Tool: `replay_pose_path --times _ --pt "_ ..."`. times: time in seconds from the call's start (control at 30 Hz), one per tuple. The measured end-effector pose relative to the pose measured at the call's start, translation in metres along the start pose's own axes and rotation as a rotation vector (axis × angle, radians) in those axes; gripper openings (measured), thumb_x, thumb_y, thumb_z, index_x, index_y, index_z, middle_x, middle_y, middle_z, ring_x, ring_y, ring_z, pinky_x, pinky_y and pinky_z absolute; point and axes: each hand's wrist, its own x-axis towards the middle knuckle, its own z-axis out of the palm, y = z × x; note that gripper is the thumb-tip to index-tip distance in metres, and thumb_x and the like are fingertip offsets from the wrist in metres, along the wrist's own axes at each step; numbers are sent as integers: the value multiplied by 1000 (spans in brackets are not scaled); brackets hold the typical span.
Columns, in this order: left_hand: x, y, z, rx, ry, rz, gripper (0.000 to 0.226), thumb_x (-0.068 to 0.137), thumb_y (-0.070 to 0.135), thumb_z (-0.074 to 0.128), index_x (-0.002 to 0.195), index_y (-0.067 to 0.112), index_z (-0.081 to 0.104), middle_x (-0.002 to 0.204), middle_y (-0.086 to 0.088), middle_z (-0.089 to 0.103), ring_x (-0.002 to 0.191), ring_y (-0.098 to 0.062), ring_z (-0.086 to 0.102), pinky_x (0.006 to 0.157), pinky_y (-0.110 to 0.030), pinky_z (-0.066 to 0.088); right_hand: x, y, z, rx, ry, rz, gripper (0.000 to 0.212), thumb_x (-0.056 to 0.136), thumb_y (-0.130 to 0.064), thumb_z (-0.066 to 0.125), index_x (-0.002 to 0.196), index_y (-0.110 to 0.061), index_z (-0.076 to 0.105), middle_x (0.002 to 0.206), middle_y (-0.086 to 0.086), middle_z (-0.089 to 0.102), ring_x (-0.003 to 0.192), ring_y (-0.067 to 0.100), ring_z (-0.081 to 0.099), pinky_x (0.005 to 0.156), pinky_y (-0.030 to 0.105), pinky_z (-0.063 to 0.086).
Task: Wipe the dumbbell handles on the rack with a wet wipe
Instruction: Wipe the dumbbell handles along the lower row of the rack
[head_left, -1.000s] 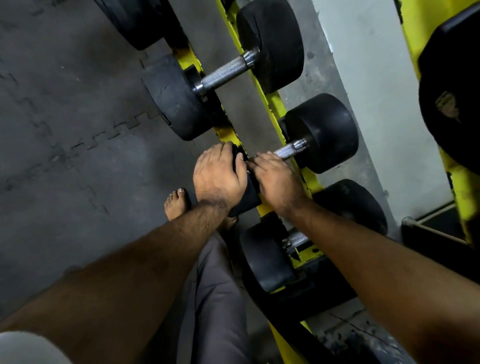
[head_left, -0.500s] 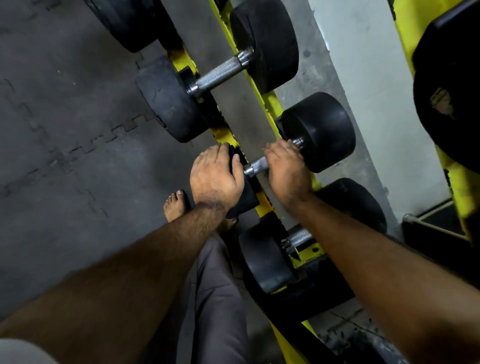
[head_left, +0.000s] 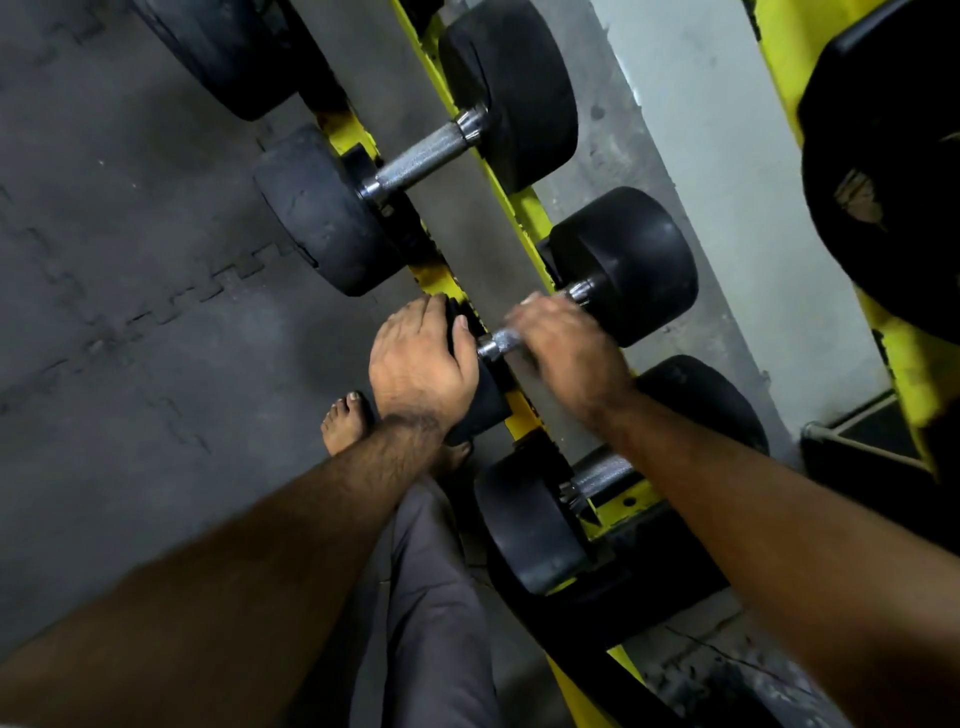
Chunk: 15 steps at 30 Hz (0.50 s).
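On the yellow rack (head_left: 527, 218), right hand (head_left: 563, 345) grips a dumbbell handle (head_left: 498, 343).

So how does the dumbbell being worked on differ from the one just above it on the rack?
The middle dumbbell has both hands on it: the left hand covers its near head, the right hand grips its handle. The upper dumbbell is untouched, its handle fully exposed. Both have black heads and knurled metal handles.

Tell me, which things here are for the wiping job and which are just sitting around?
For the job: left hand resting on the middle dumbbell's near head; right hand gripping its handle. No wipe is visible.

Just around: big weight plate, floor mat, white wall.
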Motion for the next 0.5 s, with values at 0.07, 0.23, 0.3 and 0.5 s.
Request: replay_pose_path --times 0.07,0.23,0.3,0.5 --pt "0 0 0 -2 -2 -3 45 97 36 41 120 4 64 112 -12 68 103 -31 62 96 -42 48 3 0 -5 -102 44 206 35 90 -2 53 122 -4 68 125 12 67 126 31 58 114 42 37" --pt "1 3 -3 -10 -24 -16 47 97 37 39 121 5 64 113 -12 68 105 -31 62 95 -43 48 -8 -19 -5 -146 -66 75 53 89 -9 34 136 -4 57 140 13 58 136 32 48 115 47 36" --pt "0 2 -3 -10 -28 -17 47 97 37 39 121 5 63 112 -11 68 104 -31 62 95 -43 48 -10 -4 -7 -218 -39 149 53 92 -8 36 143 -5 50 148 12 51 142 30 40 119 44 29" --pt "1 4 -4 -18 -32 -16 46 97 36 39 119 4 64 111 -11 69 103 -30 63 94 -43 49 -13 -15 12 -170 87 239 47 95 -7 58 141 -8 53 147 9 52 144 27 39 120 42 28"
